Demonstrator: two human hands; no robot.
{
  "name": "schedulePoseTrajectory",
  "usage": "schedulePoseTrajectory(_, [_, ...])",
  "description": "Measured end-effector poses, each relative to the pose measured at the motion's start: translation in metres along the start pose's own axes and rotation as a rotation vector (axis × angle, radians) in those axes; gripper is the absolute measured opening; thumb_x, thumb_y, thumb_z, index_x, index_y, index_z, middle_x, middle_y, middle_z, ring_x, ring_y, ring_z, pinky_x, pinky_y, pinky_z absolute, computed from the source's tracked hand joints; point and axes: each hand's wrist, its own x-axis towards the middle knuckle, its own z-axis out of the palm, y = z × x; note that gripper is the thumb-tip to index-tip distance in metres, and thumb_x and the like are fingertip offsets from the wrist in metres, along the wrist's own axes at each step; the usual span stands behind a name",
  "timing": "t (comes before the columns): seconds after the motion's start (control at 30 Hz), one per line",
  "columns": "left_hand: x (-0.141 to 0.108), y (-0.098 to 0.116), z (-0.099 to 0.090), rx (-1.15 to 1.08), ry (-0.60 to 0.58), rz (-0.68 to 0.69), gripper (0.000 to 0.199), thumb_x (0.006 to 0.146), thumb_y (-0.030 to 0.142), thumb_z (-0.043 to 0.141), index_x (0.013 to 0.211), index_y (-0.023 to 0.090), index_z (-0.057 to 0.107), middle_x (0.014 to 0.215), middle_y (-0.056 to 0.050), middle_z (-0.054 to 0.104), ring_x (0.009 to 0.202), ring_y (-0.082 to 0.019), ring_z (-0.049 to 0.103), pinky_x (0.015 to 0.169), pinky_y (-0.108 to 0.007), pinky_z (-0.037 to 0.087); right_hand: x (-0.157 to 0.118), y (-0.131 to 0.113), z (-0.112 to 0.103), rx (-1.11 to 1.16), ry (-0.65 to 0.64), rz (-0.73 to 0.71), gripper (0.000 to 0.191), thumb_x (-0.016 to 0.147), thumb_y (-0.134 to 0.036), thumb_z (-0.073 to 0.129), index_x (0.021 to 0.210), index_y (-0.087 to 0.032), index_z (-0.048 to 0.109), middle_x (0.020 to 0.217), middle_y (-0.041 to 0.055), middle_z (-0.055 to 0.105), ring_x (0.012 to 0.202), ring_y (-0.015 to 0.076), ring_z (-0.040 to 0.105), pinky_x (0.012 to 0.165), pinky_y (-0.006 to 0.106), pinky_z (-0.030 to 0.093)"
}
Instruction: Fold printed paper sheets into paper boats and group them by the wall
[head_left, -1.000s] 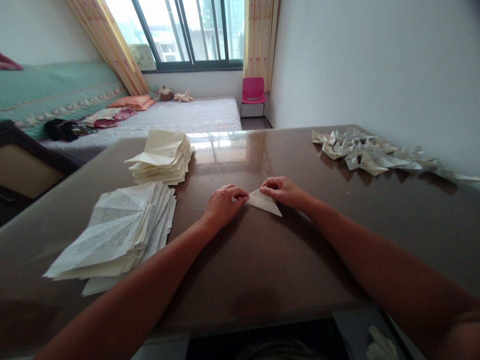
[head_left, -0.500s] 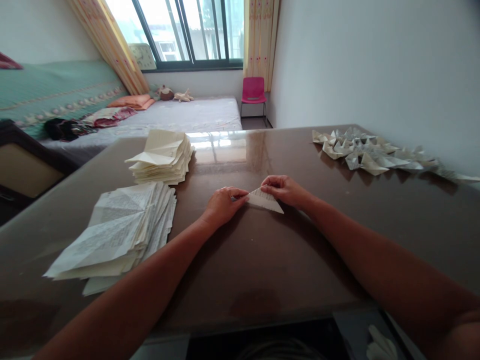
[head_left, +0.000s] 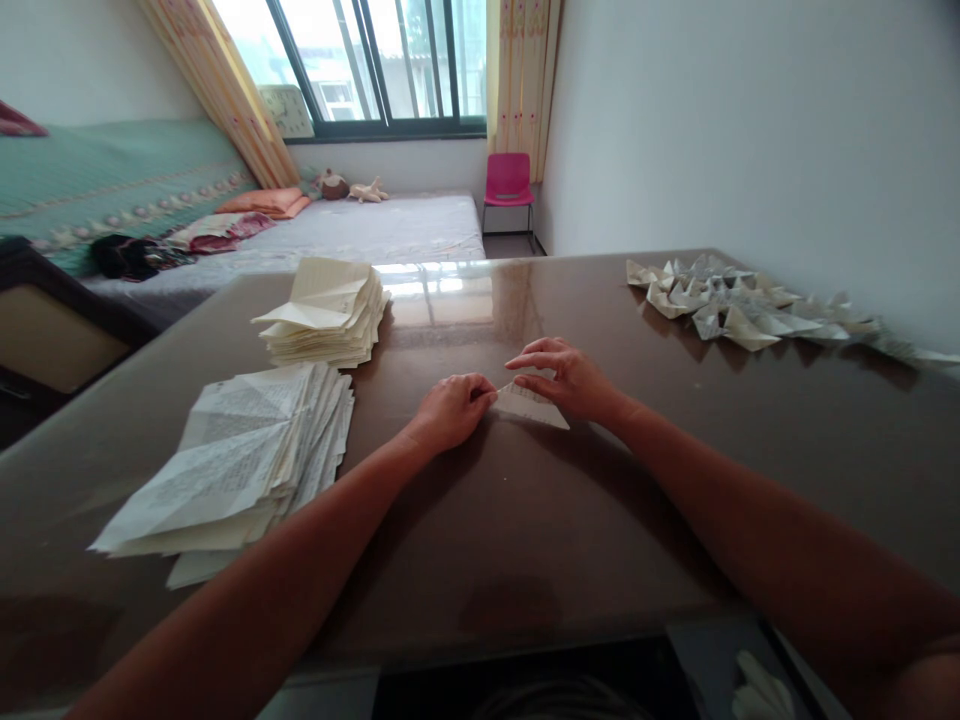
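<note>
Now, mid-worktop (head_left: 510, 540), it's all about the small folded paper (head_left: 538, 407), set between two hands; lying flat or slightly raised, I can't tell. Left hand (head_left: 454, 412) has its fingers pinched on the left corner, probably to anchor it, while the right hand (head_left: 559, 380) has its fingers parted, thumb by the upper edge, forefinger lifted, seemingly giving the fold room. Off left, the white stack (head_left: 217, 450) and cream stack (head_left: 322, 310) sit apparently within reach; pointed paper shapes (head_left: 739, 308) crowd the far right, presumably to leave the middle free.
</note>
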Motion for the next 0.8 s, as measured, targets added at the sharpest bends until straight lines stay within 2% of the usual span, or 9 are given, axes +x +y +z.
schedulePoseTrajectory(0.07, [-0.002, 0.003, 0.002, 0.048, 0.012, 0.015, 0.025, 0.085, 0.034, 0.050, 0.087, 0.020, 0.070, 0.082, -0.004, 0.071, 0.070, -0.018, 0.061, 0.066, -0.028, 0.042, -0.001, -0.007, 0.002, -0.124, -0.012, -0.122, 0.023, 0.085, -0.041, 0.062, 0.102, -0.029, 0.073, 0.103, 0.0047, 0.067, 0.096, 0.0198, 0.053, 0.087, 0.033, 0.041])
schedulePoseTrajectory(0.13, [-0.003, 0.007, 0.004, 0.084, 0.022, 0.031, 0.023, 0.085, 0.033, 0.050, 0.086, 0.021, 0.070, 0.083, -0.004, 0.071, 0.073, -0.019, 0.062, 0.067, -0.029, 0.042, -0.002, -0.013, 0.004, -0.188, -0.060, -0.148, 0.022, 0.086, -0.041, 0.061, 0.099, -0.030, 0.074, 0.098, 0.0042, 0.069, 0.096, 0.0200, 0.053, 0.087, 0.033, 0.041])
schedulePoseTrajectory(0.27, [-0.004, 0.010, 0.006, 0.052, 0.059, 0.012, 0.024, 0.086, 0.038, 0.051, 0.087, 0.022, 0.070, 0.086, -0.004, 0.072, 0.080, -0.020, 0.064, 0.071, -0.029, 0.044, -0.003, -0.015, 0.006, -0.194, -0.092, -0.084, 0.021, 0.088, -0.040, 0.058, 0.090, -0.026, 0.074, 0.090, 0.0038, 0.070, 0.088, 0.0182, 0.056, 0.080, 0.030, 0.042])
schedulePoseTrajectory(0.4, [-0.003, 0.011, 0.004, 0.002, 0.052, -0.043, 0.029, 0.086, 0.044, 0.052, 0.086, 0.022, 0.071, 0.084, -0.004, 0.073, 0.078, -0.020, 0.064, 0.071, -0.028, 0.045, -0.002, -0.012, 0.004, -0.144, -0.072, -0.012, 0.015, 0.086, -0.032, 0.061, 0.082, -0.022, 0.072, 0.084, 0.0034, 0.068, 0.086, 0.0177, 0.056, 0.078, 0.029, 0.042])
schedulePoseTrajectory(0.5, [-0.002, 0.010, 0.003, 0.034, 0.029, 0.008, 0.026, 0.087, 0.039, 0.050, 0.086, 0.021, 0.070, 0.083, -0.004, 0.072, 0.078, -0.019, 0.063, 0.072, -0.028, 0.045, 0.000, -0.010, 0.004, -0.089, -0.073, 0.022, 0.011, 0.084, -0.026, 0.062, 0.078, -0.020, 0.070, 0.082, 0.0033, 0.068, 0.085, 0.0172, 0.056, 0.078, 0.028, 0.042])
schedulePoseTrajectory(0.63, [-0.003, 0.008, 0.005, 0.100, 0.065, 0.083, 0.024, 0.088, 0.035, 0.047, 0.085, 0.020, 0.066, 0.087, -0.005, 0.069, 0.082, -0.020, 0.061, 0.074, -0.030, 0.044, 0.001, -0.010, 0.003, -0.003, -0.100, 0.036, 0.010, 0.083, -0.023, 0.062, 0.077, -0.018, 0.069, 0.081, 0.0037, 0.068, 0.082, 0.0165, 0.057, 0.075, 0.028, 0.042])
schedulePoseTrajectory(0.8, [-0.004, 0.007, 0.007, 0.132, 0.024, 0.093, 0.022, 0.089, 0.033, 0.046, 0.083, 0.021, 0.063, 0.085, -0.005, 0.066, 0.083, -0.021, 0.059, 0.075, -0.030, 0.044, 0.001, -0.009, 0.004, 0.044, -0.171, 0.022, 0.014, 0.084, -0.027, 0.061, 0.081, -0.018, 0.070, 0.081, 0.0038, 0.068, 0.079, 0.0157, 0.058, 0.073, 0.027, 0.042])
